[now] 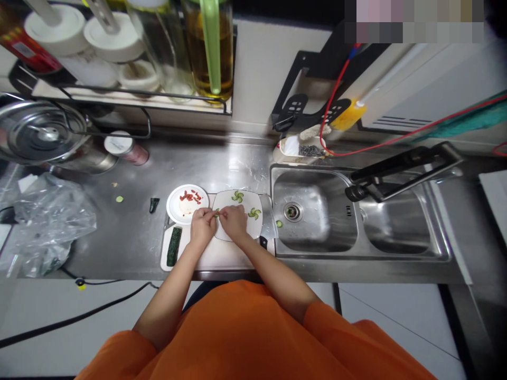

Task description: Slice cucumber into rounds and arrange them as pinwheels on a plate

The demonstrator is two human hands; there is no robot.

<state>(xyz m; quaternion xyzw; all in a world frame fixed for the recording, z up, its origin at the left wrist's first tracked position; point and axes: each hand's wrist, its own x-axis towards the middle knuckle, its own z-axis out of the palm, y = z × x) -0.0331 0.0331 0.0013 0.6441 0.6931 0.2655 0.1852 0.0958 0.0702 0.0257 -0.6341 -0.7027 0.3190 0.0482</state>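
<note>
My left hand [203, 228] and my right hand [234, 221] meet over the left side of a white square plate [250, 198], fingertips pinched close together. A bit of green shows at the fingertips; whatever they grip is too small to make out. On the plate lie curved green cucumber slices [237, 196] fanned into a small flower shape, and a second such group [254, 213] at the right. Left of it, a round white plate [171, 203] carries small red pieces [192, 197]. A length of dark green cucumber [174, 246] rests on the cutting board [233, 258] beside my left wrist.
A knife [270, 215] lies at the board's right, beside the double sink [317, 211] with its black faucet [396, 177]. A cucumber end [154, 205] and a jar [125, 148] stand left. Plastic bags [59, 221] lie farther left; a condiment rack [130, 100] hangs above.
</note>
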